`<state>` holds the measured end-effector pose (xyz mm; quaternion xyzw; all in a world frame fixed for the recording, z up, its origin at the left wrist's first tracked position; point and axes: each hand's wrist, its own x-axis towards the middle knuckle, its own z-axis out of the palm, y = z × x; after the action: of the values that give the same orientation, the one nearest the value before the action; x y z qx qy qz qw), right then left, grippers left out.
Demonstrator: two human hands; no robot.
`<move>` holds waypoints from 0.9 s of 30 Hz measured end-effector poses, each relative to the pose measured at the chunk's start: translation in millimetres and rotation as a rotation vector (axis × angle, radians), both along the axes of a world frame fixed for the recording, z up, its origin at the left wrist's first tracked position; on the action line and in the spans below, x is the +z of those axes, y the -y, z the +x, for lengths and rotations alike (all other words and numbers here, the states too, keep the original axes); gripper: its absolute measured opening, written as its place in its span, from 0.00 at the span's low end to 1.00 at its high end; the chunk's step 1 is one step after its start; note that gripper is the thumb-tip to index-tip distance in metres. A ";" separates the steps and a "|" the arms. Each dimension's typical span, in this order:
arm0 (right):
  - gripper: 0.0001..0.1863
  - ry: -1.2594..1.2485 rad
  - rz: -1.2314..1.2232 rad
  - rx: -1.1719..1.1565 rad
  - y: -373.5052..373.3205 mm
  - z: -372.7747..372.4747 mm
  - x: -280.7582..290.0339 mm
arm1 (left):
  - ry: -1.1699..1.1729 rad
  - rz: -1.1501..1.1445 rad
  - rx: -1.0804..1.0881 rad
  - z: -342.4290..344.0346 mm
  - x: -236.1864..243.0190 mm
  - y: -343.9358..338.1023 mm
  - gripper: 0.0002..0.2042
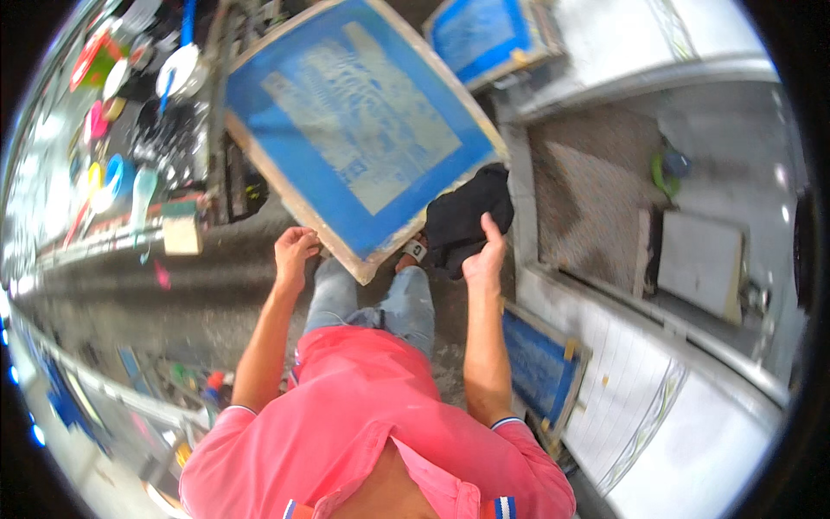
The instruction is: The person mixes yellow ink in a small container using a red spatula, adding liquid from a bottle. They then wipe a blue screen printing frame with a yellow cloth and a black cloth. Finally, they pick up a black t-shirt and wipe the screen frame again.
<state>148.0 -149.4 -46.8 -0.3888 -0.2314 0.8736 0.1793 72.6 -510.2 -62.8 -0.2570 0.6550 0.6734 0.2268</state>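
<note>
A large screen-printing frame (pixel 363 130) is tilted in front of me, its blue mesh bearing a pale printed design inside a worn wooden border. My left hand (pixel 296 249) is closed at the frame's near left edge, fingertips pinching the wood. On the other side, my right hand (pixel 487 257) grips a black cloth (pixel 467 212) with the thumb raised. The cloth lies against the frame's lower right edge and covers part of it; whether my right fingers also touch the wood is hidden.
To the left, a cluttered bench (pixel 181 208) carries tubs, spatulas and colourful tools. A second blue screen (pixel 475 39) stands beyond, and another screen (pixel 540 363) leans by the white tiled ledge (pixel 622 406). At right is a walled basin (pixel 596 199) with a pale board (pixel 700 264).
</note>
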 end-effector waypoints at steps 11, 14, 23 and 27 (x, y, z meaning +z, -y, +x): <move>0.41 0.472 1.307 1.078 -20.8 -100.0 -58.2 | 0.283 -0.219 0.666 122.2 -112.8 -74.1 0.18; 0.50 0.309 1.610 0.896 1.4 -117.0 -73.3 | 0.108 -0.460 0.821 102.9 -121.8 -106.9 0.22; 0.40 -0.289 2.213 0.849 121.8 -314.2 -139.1 | 0.167 -1.120 0.916 58.7 -141.0 -151.0 0.23; 0.29 -0.419 2.231 0.870 183.7 -407.1 -127.1 | 0.151 -1.205 0.922 57.4 -146.2 -147.0 0.26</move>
<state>-259.1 -333.1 -174.0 0.2378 -0.9336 0.2277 0.1412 130.0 -363.2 -209.1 -0.6293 0.7185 0.2066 -0.2124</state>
